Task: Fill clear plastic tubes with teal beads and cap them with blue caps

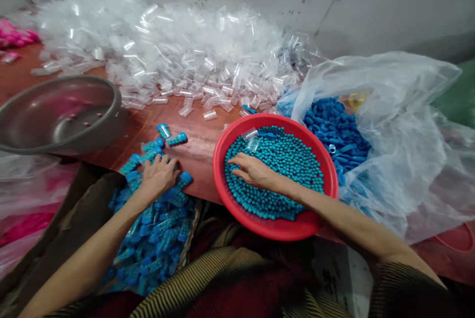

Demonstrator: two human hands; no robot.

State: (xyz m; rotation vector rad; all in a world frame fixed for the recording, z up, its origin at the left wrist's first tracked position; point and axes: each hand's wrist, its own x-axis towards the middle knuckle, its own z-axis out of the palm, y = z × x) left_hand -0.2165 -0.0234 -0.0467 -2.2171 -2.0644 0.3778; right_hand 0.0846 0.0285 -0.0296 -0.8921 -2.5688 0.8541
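Note:
My left hand point(159, 175) lies over blue-capped clear tubes point(130, 163) at the table's front edge, fingers spread and touching some of them. Two more filled tubes point(176, 139) rest just beyond its fingertips. Below the edge, a carton point(156, 239) holds a heap of these tubes with blue beads inside. My right hand point(252, 169) is over the turquoise beads point(293, 159) in a red basin point(274, 233), its visible fingers apart with nothing seen between them. Two clear empty tubes point(254, 145) lie on the beads beyond that hand.
A large pile of clear tubes point(178, 51) spreads along the wall. A grey basin point(115, 105) with a few pink beads stands at left. On the right, a translucent plastic bag point(404, 145) holds blue plastic pieces point(337, 130). Pink pieces point(17, 35) lie far left.

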